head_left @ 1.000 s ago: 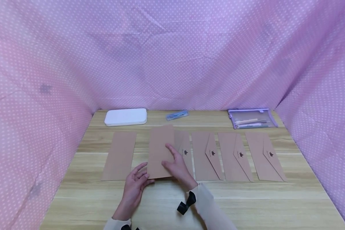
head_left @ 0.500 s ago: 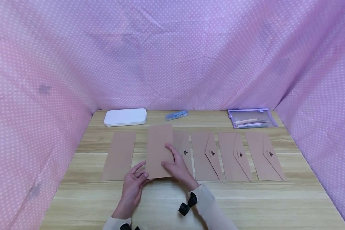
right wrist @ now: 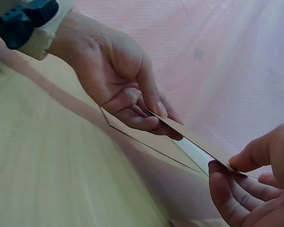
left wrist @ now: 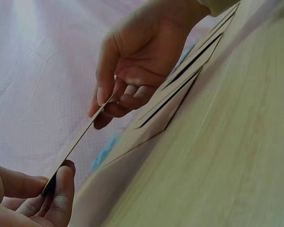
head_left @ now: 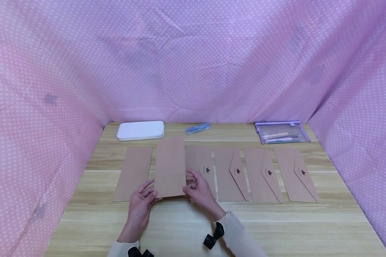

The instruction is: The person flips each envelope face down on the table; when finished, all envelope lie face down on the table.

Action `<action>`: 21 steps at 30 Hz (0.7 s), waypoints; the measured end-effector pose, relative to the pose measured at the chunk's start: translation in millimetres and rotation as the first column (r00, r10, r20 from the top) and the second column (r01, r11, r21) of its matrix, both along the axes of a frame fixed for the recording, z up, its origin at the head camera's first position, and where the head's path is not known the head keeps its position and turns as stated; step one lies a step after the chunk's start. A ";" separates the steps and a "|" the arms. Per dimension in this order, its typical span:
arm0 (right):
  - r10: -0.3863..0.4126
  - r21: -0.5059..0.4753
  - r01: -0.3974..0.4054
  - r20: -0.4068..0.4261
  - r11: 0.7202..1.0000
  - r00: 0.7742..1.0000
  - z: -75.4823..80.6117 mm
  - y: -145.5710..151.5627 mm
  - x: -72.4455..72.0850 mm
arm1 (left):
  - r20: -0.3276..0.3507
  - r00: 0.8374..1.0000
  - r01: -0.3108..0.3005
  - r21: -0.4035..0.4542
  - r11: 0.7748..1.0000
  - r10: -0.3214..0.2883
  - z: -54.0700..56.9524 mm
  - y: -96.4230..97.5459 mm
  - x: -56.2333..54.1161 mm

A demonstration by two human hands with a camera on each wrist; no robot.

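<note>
A plain brown paper envelope (head_left: 170, 167), its blank face up, is held above the table by both hands. My left hand (head_left: 139, 207) pinches its lower left corner, thumb on top and fingers beneath. At the lower right edge, my right hand (head_left: 203, 192) pinches it too. From the side, in the left wrist view, the held envelope (left wrist: 78, 138) looks thin and tilted, clear of the tabletop. Left of it lies a blank-side-up envelope (head_left: 133, 175). On its right, partly behind my right hand, another envelope (head_left: 199, 157) shows its flap and a crown print.
Several more flap-up envelopes (head_left: 229, 178) lie in a row to the right. Along the table's back edge are a white case (head_left: 140, 130), a small blue packet (head_left: 198, 128) and a purple-edged zip pouch (head_left: 281, 132) with pens. Pink dotted cloth (head_left: 193, 71) hangs around the table.
The held envelope has moved left, with the left hand moving along. My right hand has slid from the envelope's face down to its lower right edge.
</note>
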State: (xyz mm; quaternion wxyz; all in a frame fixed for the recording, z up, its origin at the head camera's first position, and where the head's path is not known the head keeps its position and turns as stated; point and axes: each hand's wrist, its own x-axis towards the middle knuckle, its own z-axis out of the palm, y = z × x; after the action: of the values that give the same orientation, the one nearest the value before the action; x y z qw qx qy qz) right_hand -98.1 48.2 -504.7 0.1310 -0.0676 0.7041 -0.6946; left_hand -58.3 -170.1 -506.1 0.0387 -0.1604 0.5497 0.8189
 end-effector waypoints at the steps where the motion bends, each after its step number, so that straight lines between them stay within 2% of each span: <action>1: -0.002 -0.009 0.002 0.005 1.000 1.000 -0.8 -1.4 1.1 | 0.001 1.000 0.003 -0.009 1.000 -0.003 -0.2 -1.5 -0.1; 8: -0.016 0.014 0.016 0.013 1.000 1.000 -4.8 -13.1 6.4 | 0.043 0.999 0.025 -0.084 0.996 -0.022 0.1 -10.2 -2.8; 21: -0.047 0.044 0.044 0.079 0.998 0.996 -8.9 -34.3 7.0 | 0.070 0.997 -0.001 -0.169 0.986 0.013 1.3 -19.8 -4.6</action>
State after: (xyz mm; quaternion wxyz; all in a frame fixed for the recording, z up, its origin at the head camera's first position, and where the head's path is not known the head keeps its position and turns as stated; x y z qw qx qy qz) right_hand -91.1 13.9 -513.7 0.1448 -0.0209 0.7143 -0.6844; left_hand -62.8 -189.9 -504.9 0.0413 -0.1938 0.6150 0.7632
